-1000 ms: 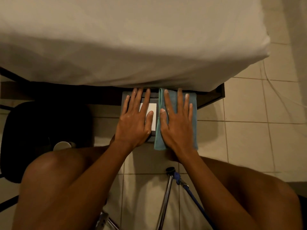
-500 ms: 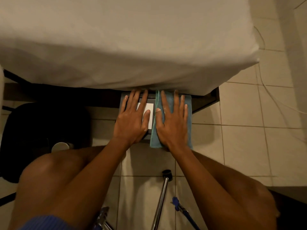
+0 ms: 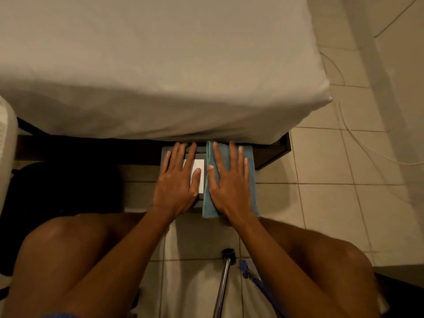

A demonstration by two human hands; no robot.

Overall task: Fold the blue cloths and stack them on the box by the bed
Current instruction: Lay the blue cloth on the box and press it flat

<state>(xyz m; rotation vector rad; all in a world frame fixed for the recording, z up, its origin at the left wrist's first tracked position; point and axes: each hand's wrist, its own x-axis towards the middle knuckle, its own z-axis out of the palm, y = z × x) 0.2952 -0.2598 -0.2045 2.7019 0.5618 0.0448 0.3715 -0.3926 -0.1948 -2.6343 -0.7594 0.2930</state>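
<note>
Teal cloth: a folded blue-green rectangle of soft, napped fabric (image 3: pixel 249 177) is laid on the right half of the dark grey box (image 3: pixel 165 154), its near end hanging just past the box's near edge.
Long axis: the cloth is run away from the person, toward the bed, in line with the fingers.
Right hand: the right hand (image 3: pixel 229 180) is pressed flat on the cloth, fingers spread, nothing gripped; this is the nearer hand, directly on top.
Left hand: the left hand (image 3: pixel 179 182) is spread flat on the bare left half of the box, over a white rectangular label (image 3: pixel 199 165), just beside the cloth's left edge, nothing held.
Box: flat-topped and rigid, tucked against the dark bed frame under the overhanging white sheet (image 3: pixel 160 76).
Step judged: the fold is being smoothed down on the stack spot.
Other cloths: none can be seen.
Floor: pale glazed tiles (image 3: pixel 321 161); a metal pole (image 3: pixel 223 288) is seen between the knees.
</note>
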